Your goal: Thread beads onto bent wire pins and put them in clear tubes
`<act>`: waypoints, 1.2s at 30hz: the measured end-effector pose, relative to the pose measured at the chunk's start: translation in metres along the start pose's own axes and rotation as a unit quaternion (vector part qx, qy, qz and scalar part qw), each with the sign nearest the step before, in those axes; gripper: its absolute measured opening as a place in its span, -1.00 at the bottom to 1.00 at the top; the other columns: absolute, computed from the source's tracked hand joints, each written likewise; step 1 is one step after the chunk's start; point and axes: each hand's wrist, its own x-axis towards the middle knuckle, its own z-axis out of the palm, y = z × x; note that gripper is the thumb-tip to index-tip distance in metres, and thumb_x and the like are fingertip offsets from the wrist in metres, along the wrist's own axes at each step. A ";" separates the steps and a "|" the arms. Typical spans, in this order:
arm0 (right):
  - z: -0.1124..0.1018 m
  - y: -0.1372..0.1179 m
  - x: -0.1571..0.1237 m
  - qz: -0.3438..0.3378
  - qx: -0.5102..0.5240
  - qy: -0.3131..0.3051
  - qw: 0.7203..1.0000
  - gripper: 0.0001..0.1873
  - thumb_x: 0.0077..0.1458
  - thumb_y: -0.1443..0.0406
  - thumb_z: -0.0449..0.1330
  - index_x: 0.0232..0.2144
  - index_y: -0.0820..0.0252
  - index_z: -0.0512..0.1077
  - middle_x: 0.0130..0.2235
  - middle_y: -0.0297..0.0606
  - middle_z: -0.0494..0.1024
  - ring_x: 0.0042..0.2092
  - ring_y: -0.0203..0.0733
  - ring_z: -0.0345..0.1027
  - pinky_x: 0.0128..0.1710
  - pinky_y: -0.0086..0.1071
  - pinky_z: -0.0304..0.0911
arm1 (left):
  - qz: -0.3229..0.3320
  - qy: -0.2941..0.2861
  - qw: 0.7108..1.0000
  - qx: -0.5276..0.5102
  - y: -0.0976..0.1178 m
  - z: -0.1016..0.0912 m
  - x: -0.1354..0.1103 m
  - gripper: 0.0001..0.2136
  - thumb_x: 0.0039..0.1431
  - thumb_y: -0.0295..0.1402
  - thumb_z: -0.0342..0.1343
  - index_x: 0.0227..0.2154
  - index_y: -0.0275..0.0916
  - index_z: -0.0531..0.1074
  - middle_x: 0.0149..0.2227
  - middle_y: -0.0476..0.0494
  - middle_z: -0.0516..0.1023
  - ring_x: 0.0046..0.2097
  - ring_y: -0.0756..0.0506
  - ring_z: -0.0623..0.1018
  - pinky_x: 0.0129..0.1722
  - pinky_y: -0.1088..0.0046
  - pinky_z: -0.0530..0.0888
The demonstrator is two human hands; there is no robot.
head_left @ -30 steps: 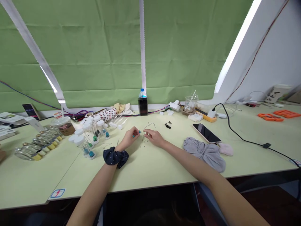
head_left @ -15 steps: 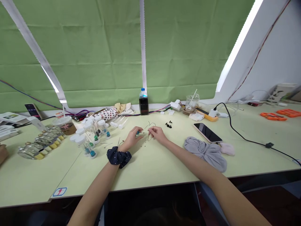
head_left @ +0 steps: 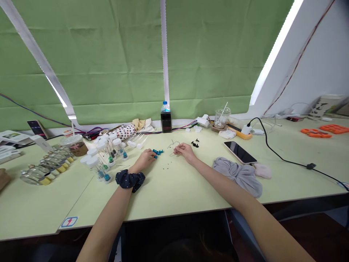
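Note:
My left hand [head_left: 145,160], with a dark dotted scrunchie [head_left: 130,180] round its wrist, is at the near left edge of a small pile of shiny blue pieces [head_left: 158,151]. Its fingertips are pinched together at one of these pieces. My right hand [head_left: 185,151] pinches a thin bent metal wire [head_left: 171,154] between thumb and forefinger, just over the table. More thin wires [head_left: 172,142] lie right behind its fingers. Several tiny dark bits [head_left: 165,168] are scattered on the table between and in front of my hands.
White-capped clear tubes with blue and green pieces [head_left: 107,177] stand left, beside glass bottles [head_left: 46,167]. Black small parts [head_left: 195,144], a phone [head_left: 240,153] and a grey cloth [head_left: 237,174] lie right. Behind stands a water bottle [head_left: 165,108]. Another person's hand [head_left: 3,178] shows far left.
My left hand has drawn back to the left and its fingers have closed at the blue pieces, which now show more fully. My right hand has shifted slightly right, still pinching the wire.

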 end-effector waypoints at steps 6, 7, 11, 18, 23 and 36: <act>-0.002 -0.007 -0.002 0.032 0.026 -0.062 0.997 -0.65 -0.22 0.16 0.36 -0.51 0.24 0.31 -0.37 -0.20 0.55 -0.29 -0.15 0.48 -0.25 -0.24 0.39 | 0.020 0.029 0.999 -0.018 0.011 0.006 0.003 -0.87 0.04 -0.27 0.10 -0.40 -0.21 0.44 -0.13 -0.20 0.44 -0.06 -0.18 0.41 -0.03 0.22 0.32; -0.002 -0.008 -0.002 0.038 0.027 -0.079 0.996 -0.65 -0.22 0.16 0.36 -0.50 0.24 0.31 -0.36 -0.21 0.54 -0.30 -0.16 0.48 -0.27 -0.25 0.39 | 0.016 0.028 0.999 -0.028 0.014 0.008 0.003 -0.86 0.04 -0.26 0.09 -0.39 -0.21 0.43 -0.19 -0.18 0.47 -0.12 -0.16 0.44 -0.08 0.25 0.35; 0.001 -0.009 -0.005 0.045 0.012 -0.124 0.991 -0.66 -0.22 0.17 0.36 -0.50 0.25 0.32 -0.39 -0.27 0.51 -0.41 -0.27 0.43 -0.41 -0.34 0.38 | -0.008 0.013 0.998 -0.063 0.023 0.017 0.003 -0.82 0.06 -0.21 0.07 -0.44 -0.23 0.40 -0.42 -0.08 0.48 -0.38 -0.07 0.44 -0.36 0.41 0.36; 0.003 -0.005 -0.004 0.031 -0.005 -0.113 0.993 -0.68 -0.21 0.17 0.34 -0.52 0.25 0.33 -0.43 -0.28 0.50 -0.46 -0.34 0.35 -0.49 -0.41 0.33 | -0.020 0.022 0.996 -0.085 0.027 0.022 0.004 -0.77 0.04 -0.16 0.09 -0.47 -0.24 0.35 -0.53 0.00 0.39 -0.50 0.00 0.30 -0.49 0.50 0.26; 0.005 -0.003 -0.004 0.017 -0.019 -0.098 0.995 -0.67 -0.22 0.16 0.34 -0.53 0.24 0.31 -0.44 -0.28 0.50 -0.49 -0.35 0.34 -0.52 -0.43 0.31 | -0.023 0.024 0.995 -0.095 0.027 0.022 0.004 -0.75 0.04 -0.13 0.08 -0.48 -0.24 0.35 -0.54 0.01 0.37 -0.50 0.00 0.29 -0.49 0.51 0.25; 0.009 -0.002 -0.005 0.005 -0.051 -0.065 0.997 -0.65 -0.18 0.11 0.30 -0.53 0.23 0.27 -0.46 -0.30 0.50 -0.56 -0.39 0.28 -0.62 -0.48 0.25 | -0.016 0.037 0.992 -0.120 0.024 0.031 0.006 -0.75 -0.02 -0.16 0.16 -0.50 -0.25 0.33 -0.55 0.03 0.36 -0.50 0.02 0.32 -0.49 0.53 0.26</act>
